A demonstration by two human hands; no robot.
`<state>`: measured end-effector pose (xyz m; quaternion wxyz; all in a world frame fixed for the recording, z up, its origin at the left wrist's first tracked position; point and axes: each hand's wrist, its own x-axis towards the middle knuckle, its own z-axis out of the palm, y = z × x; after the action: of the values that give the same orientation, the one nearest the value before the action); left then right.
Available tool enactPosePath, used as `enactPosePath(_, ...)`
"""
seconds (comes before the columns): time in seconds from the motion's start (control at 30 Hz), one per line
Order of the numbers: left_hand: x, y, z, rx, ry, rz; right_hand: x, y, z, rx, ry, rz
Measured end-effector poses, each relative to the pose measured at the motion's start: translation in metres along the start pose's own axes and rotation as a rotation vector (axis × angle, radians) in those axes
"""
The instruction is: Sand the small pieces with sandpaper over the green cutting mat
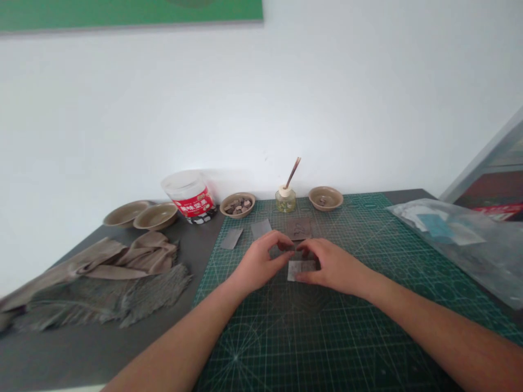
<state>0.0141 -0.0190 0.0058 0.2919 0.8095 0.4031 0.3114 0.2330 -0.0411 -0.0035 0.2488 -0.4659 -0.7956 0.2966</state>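
Observation:
A small grey rectangular piece (301, 268) lies on the green cutting mat (286, 337), partly covered by my right hand (327, 263). The right thumb rests at its lower edge, and the curled fingers are over its upper side. Just left of it is my left hand (263, 259), thumb and index fingertips close together; anything between them is too small to make out. The fingertips of both hands nearly meet above the piece. Behind them lies a brown square plate with dark marks (299, 227). Two grey sheets (232, 238) (261, 228) lie to the left.
At the back stand a bowl of brown chunks (237, 206), a glass jar with sticks (285, 200), a bowl with a small bit (326, 198) and a red-labelled tub (190, 197). Two bowls (156, 216) and cloth (134, 261) are left, a plastic bag (461, 234) right.

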Motion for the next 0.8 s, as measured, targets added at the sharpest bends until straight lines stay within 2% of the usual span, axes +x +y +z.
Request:
enactPosePath(0.07,0.000,-0.003,0.000,-0.010,0.032,-0.040,0.000,-0.002,0.000,-0.142,-0.036,-0.014)
enactPosePath(0.23,-0.002,-0.006,0.000,-0.025,0.020,-0.027,0.003,-0.001,0.007,-0.102,-0.094,0.005)
enactPosePath(0.47,-0.001,-0.011,0.002,-0.058,0.032,-0.042,0.003,0.006,-0.006,0.066,-0.028,0.063)
enactPosePath(0.63,0.000,-0.014,0.005,-0.112,0.069,-0.136,0.001,0.008,-0.011,-0.076,-0.008,0.040)
enactPosePath(0.8,0.000,-0.013,0.004,-0.135,0.032,-0.170,0.000,0.005,-0.011,-0.029,0.024,0.037)
